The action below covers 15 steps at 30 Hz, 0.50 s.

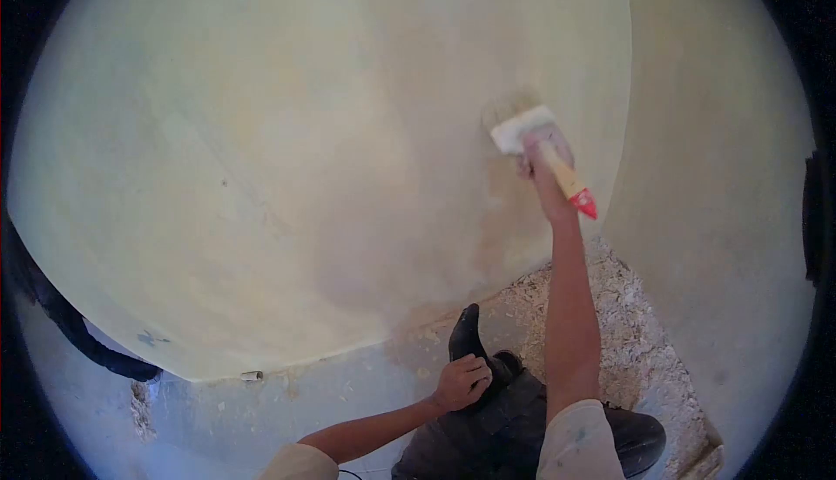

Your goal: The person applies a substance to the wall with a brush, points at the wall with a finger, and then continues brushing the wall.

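While the left hand rests on the black shoe with its fingers bent, the right hand holds 1 brush. Right-hand fingers are wrapped around the handle near the white band; blur hides their exact placement. Brush position: at the wall, bristles directed up-left, red handle tip down-right. Pale shavings cover the floor beside the right forearm. Whether the left fingers grip the shoe cannot be determined.

From here the brush shows a white band, a yellowish-tan handle and a bright red tip. The wall is pale creamy yellow, clouded with mauve-brown blotches; the floor is bluish grey, the shavings cream, the trousers charcoal.
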Tool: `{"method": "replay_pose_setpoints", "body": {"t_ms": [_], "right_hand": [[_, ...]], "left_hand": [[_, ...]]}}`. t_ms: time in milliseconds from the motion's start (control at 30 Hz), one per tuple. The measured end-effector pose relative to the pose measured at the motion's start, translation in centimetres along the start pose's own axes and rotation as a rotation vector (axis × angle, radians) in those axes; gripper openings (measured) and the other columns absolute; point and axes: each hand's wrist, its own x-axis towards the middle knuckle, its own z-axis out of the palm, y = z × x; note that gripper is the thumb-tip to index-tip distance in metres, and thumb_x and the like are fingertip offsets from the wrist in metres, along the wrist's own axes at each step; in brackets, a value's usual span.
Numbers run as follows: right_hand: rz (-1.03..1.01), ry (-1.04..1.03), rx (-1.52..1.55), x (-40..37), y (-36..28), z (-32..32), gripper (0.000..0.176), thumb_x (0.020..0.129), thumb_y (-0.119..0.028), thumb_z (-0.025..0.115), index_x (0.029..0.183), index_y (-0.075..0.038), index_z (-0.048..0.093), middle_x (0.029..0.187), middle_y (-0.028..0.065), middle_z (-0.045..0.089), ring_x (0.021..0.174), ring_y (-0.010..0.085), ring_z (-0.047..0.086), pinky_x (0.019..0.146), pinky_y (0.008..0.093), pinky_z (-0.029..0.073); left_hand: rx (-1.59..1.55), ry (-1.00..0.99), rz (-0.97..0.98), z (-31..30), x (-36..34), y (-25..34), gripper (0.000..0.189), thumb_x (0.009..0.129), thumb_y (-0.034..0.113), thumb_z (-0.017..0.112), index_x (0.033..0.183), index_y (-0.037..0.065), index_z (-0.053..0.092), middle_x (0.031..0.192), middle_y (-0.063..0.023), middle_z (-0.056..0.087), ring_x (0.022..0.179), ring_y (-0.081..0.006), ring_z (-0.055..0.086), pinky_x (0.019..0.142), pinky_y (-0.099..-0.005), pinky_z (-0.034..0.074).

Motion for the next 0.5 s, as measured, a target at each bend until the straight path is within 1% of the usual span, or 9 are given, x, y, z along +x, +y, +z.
{"method": "replay_pose_setpoints", "body": {"t_ms": [67,100,167,200,267,300,367,433,500], "right_hand": [[0.065,0.029,-0.104,-2.4,2.6,-1.8,0.017,0.094,-0.021,0.061,0.089,-0.007,0.053,0.066,-0.0027,0.047,0.058,0.0050,0.044,0.051,0.0216,0.038],[0.068,0.022,-0.119,-2.9,2.4,-2.7,0.017,0.094,-0.021,0.061,0.089,-0.007,0.053,0.066,-0.0027,0.047,0.058,0.0050,0.044,0.051,0.0216,0.038],[0.248,-0.068,-0.154,-4.5,2.0,-4.2,0.016,0.094,-0.019,0.061,0.089,-0.007,0.052,0.067,-0.0027,0.047,0.059,0.0055,0.045,0.052,0.0220,0.038],[0.250,-0.064,-0.165,-4.4,1.0,-4.4,0.016,0.094,-0.019,0.061,0.089,-0.007,0.052,0.067,-0.0027,0.047,0.059,0.0055,0.045,0.052,0.0220,0.038],[0.140,-0.037,-0.208,-2.9,-2.4,-3.4,0.015,0.094,-0.018,0.061,0.089,-0.007,0.051,0.069,-0.0026,0.048,0.059,0.0061,0.045,0.052,0.0228,0.038],[0.140,-0.033,-0.213,-2.1,-3.6,-2.6,0.015,0.094,-0.018,0.061,0.089,-0.007,0.051,0.069,-0.0026,0.048,0.059,0.0061,0.045,0.052,0.0228,0.038],[-0.018,0.019,-0.062,0.2,-4.9,-0.9,0.015,0.093,-0.018,0.061,0.087,-0.008,0.052,0.070,-0.0021,0.049,0.059,0.0060,0.045,0.052,0.0233,0.038],[-0.063,-0.010,-0.058,1.5,-2.6,-1.7,0.016,0.094,-0.019,0.061,0.086,-0.008,0.053,0.071,-0.0018,0.051,0.059,0.0061,0.045,0.052,0.0236,0.038],[-0.015,0.027,-0.133,1.2,1.2,-3.2,0.016,0.093,-0.019,0.062,0.086,-0.008,0.054,0.072,-0.0020,0.052,0.060,0.0059,0.046,0.052,0.0235,0.038]], "left_hand": [[-0.034,0.023,0.010,-0.1,0.1,0.0,0.007,0.077,0.008,0.064,0.075,0.007,0.057,0.077,-0.0057,0.054,0.069,-0.0265,0.052,0.059,-0.0384,0.045],[-0.064,0.048,0.017,-0.1,0.2,0.1,0.007,0.076,0.008,0.065,0.075,0.007,0.057,0.076,-0.0056,0.054,0.068,-0.0263,0.052,0.058,-0.0382,0.044],[-0.044,0.030,0.015,-0.2,0.1,0.4,0.007,0.076,0.008,0.065,0.075,0.007,0.058,0.076,-0.0056,0.054,0.068,-0.0262,0.052,0.058,-0.0381,0.044],[0.000,0.007,0.028,-0.3,0.2,0.3,0.007,0.076,0.009,0.065,0.075,0.007,0.058,0.076,-0.0055,0.055,0.067,-0.0260,0.052,0.058,-0.0379,0.044],[-0.012,0.016,0.026,-0.4,0.4,0.4,0.007,0.076,0.009,0.065,0.075,0.008,0.058,0.076,-0.0054,0.055,0.067,-0.0260,0.052,0.058,-0.0379,0.045],[-0.015,0.016,0.012,-0.4,0.4,0.6,0.007,0.076,0.009,0.065,0.075,0.008,0.058,0.076,-0.0054,0.055,0.067,-0.0259,0.052,0.058,-0.0378,0.045],[-0.022,0.005,0.002,-0.4,0.3,0.7,0.007,0.075,0.008,0.066,0.076,0.007,0.059,0.076,-0.0060,0.054,0.067,-0.0261,0.052,0.059,-0.0376,0.045],[-0.022,-0.005,-0.001,-0.5,0.5,0.6,0.008,0.074,0.006,0.067,0.078,0.005,0.059,0.076,-0.0066,0.053,0.068,-0.0263,0.051,0.059,-0.0374,0.044],[-0.036,0.000,0.015,-0.5,0.5,0.5,0.009,0.074,0.007,0.067,0.076,0.006,0.059,0.076,-0.0063,0.052,0.068,-0.0263,0.051,0.059,-0.0375,0.045]]}}
